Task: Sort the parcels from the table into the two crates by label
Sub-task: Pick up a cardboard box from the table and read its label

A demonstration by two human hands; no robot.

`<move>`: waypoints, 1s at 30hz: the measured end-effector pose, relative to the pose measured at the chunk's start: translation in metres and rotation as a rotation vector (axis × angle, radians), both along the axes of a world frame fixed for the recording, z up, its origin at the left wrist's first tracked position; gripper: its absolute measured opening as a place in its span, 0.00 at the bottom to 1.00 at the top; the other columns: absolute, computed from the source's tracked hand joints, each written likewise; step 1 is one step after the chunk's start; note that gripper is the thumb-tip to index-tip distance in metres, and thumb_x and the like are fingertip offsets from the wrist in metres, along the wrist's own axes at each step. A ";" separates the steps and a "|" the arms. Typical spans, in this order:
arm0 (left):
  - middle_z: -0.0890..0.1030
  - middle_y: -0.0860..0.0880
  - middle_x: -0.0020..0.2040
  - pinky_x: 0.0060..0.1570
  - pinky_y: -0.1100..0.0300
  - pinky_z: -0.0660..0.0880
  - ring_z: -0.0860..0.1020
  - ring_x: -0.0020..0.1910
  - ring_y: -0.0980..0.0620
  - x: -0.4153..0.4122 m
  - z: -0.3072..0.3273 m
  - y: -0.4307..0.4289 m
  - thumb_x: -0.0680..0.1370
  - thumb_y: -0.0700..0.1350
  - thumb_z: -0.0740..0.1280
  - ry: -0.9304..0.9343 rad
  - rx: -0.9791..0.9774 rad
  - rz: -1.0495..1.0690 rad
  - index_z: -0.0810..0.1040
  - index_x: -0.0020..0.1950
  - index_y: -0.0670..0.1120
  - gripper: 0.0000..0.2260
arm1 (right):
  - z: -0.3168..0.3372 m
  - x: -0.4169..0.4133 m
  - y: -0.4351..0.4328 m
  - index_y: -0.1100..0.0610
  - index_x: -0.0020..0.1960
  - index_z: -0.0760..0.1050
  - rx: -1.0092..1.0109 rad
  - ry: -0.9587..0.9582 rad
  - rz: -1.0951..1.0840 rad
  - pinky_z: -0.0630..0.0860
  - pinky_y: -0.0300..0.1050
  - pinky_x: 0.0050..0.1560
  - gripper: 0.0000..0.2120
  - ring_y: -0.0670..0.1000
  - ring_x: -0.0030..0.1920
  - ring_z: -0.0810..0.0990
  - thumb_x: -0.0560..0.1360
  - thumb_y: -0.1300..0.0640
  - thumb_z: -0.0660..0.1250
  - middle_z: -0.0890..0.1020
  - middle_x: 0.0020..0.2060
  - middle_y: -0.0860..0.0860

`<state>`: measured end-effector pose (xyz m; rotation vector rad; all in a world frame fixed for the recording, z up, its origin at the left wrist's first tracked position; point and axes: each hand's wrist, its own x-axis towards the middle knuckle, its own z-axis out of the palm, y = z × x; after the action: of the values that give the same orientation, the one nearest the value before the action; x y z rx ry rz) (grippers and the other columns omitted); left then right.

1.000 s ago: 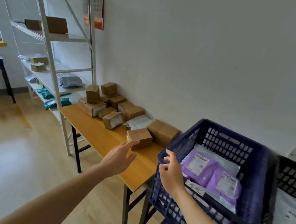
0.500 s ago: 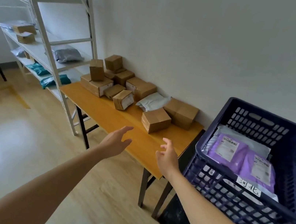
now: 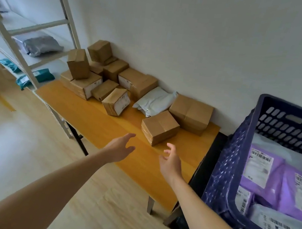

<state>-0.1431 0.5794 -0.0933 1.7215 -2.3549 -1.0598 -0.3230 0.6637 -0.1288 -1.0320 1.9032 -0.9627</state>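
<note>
1. Near the front right corner of the wooden surface (image 3: 94, 117), the closest cardboard parcel (image 3: 159, 127) is lying apart from the others, and both hands are hovering just before it without touching it.
2. Behind it, the bigger box (image 3: 191, 111), a white soft bag (image 3: 155, 101) and a pile of small boxes (image 3: 94, 78) are waiting against the wall.
3. At the right, the blue crate (image 3: 238, 153) is holding purple bags (image 3: 266, 174) with labels; a second crate is not showing here.
4. I think the label of the closest parcel is facing away, so it is risking the wrong crate if it is not being turned and read.
5. The left hand (image 3: 119, 149) is spreading wide with fingers loose, holding nothing.
6. The right hand (image 3: 171, 162) is half open, fingers curling, also holding nothing.
</note>
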 end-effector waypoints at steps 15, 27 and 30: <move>0.66 0.43 0.73 0.56 0.53 0.74 0.71 0.67 0.46 -0.022 -0.067 -0.122 0.81 0.51 0.61 0.082 0.188 -0.033 0.58 0.76 0.53 0.25 | -0.049 0.000 -0.084 0.53 0.73 0.60 0.160 -0.127 -0.291 0.72 0.40 0.46 0.23 0.50 0.56 0.75 0.80 0.60 0.61 0.73 0.61 0.51; 0.69 0.45 0.70 0.56 0.55 0.69 0.70 0.67 0.45 -0.049 -0.090 -0.224 0.83 0.52 0.55 0.159 0.347 -0.112 0.64 0.74 0.49 0.20 | -0.055 0.024 -0.157 0.51 0.74 0.60 0.199 -0.203 -0.624 0.73 0.51 0.65 0.25 0.52 0.67 0.72 0.80 0.54 0.63 0.73 0.67 0.49; 0.72 0.47 0.68 0.62 0.51 0.71 0.72 0.64 0.46 -0.055 -0.103 -0.235 0.83 0.53 0.54 0.187 0.462 -0.088 0.65 0.74 0.48 0.20 | -0.057 0.027 -0.169 0.50 0.75 0.59 0.190 -0.247 -0.707 0.72 0.53 0.66 0.27 0.52 0.68 0.71 0.79 0.54 0.64 0.72 0.68 0.49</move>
<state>-0.1984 0.3448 -0.1964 1.5494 -2.2078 -1.8086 -0.2956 0.4951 -0.1860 -0.0957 2.1227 -1.1894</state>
